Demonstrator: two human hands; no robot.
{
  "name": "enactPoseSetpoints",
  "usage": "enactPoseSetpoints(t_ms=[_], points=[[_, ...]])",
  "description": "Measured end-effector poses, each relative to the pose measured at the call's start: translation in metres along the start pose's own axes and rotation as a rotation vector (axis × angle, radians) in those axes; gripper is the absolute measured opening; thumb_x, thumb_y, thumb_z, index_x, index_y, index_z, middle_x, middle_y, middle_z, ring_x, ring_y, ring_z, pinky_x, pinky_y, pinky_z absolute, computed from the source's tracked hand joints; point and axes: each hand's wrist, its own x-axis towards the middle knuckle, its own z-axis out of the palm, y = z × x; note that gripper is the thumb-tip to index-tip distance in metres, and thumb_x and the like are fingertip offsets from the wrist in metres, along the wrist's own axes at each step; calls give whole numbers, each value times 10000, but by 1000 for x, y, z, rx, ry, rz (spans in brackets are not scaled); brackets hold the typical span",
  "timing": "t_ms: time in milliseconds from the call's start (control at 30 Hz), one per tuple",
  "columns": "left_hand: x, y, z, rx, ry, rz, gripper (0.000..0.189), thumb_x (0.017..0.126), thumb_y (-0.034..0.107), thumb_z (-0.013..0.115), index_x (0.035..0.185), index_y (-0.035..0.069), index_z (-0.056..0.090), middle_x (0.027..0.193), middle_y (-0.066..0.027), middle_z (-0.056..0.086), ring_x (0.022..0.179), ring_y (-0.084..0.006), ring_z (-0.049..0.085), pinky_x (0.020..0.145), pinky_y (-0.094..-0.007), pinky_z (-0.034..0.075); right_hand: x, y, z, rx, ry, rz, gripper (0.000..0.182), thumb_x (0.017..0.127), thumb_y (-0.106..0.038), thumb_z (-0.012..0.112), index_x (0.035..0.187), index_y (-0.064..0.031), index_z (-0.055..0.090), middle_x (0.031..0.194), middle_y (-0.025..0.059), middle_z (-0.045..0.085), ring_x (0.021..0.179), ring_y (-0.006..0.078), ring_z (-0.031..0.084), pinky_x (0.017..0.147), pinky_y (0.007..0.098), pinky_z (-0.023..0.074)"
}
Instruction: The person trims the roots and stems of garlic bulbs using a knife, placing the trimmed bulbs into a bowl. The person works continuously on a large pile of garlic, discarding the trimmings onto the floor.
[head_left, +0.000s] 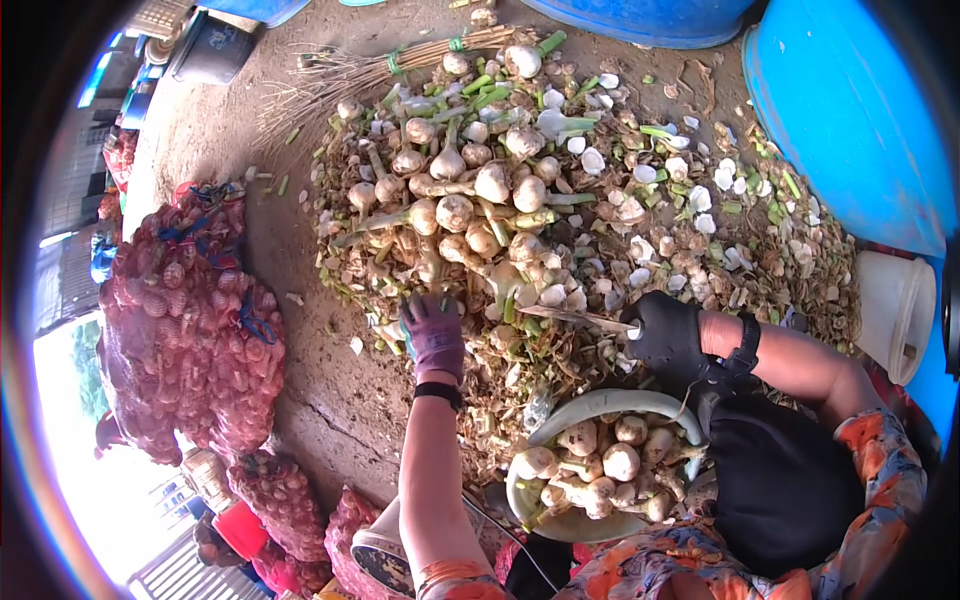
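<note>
A heap of whole garlic bulbs (454, 213), many with stalks, lies on the ground in front of me. My left hand (435, 337), in a purple glove, reaches to the near edge of this heap. Its fingertips are partly hidden there, so I cannot tell whether they hold a bulb. In a black glove, my right hand (661, 334) grips a knife by its pale handle. The knife's blade (574, 316) points left across the trimmings, towards my left hand. Close to my body, a pale tub (585, 529) holds several bulbs with trimmed stalks (621, 462).
Cut stalks, roots and peeled skins (675, 262) cover the ground to the right. A twig broom (420, 56) lies behind the heap. Red mesh sacks of garlic (195, 330) stand at left. A large blue barrel (855, 120) and a white bucket (892, 315) stand at right.
</note>
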Motion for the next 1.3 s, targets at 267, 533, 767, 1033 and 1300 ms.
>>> enactPoseSetpoints(t_ms=[267,533,767,1033,1300], points=[[-8,7,-46,-445,-10,-313,463,514,370,769,896,135,654,1192,-103,448,1196,-325,297,1024,-534,176,-8,-3,-10,2,76,-46,357,638,-211,668,943,-29,637,749,177,638,712,266,638,671,341,492],[-51,61,-95,-2027,-152,-268,872,675,565,688,1189,-73,390,1051,-173,605,945,-232,599,831,-329,486,-18,-50,-4,-234,256,-425,168,637,-160,600,767,-56,626,682,135,611,679,322,614,624,387,499],[-73,93,-116,-1807,-125,-172,458,848,301,572,1176,8,446,996,-64,609,940,-137,583,828,-289,485,-30,-59,1,-342,295,-609,197,586,-137,615,773,-76,619,660,110,604,636,296,609,575,378,487],[-85,110,-132,-1897,-81,-309,402,812,158,612,1154,21,452,1040,-95,581,942,-176,585,829,-305,489,-42,-69,-2,-343,226,-690,191,578,-191,656,741,-109,600,669,65,572,563,268,586,508,359,471],[-108,116,-109,-1520,32,10,331,798,282,585,1037,69,500,904,-92,590,758,-177,593,647,-289,491,-31,-56,7,-244,285,-757,142,593,-165,638,710,-94,600,669,95,601,590,274,594,535,360,478]])
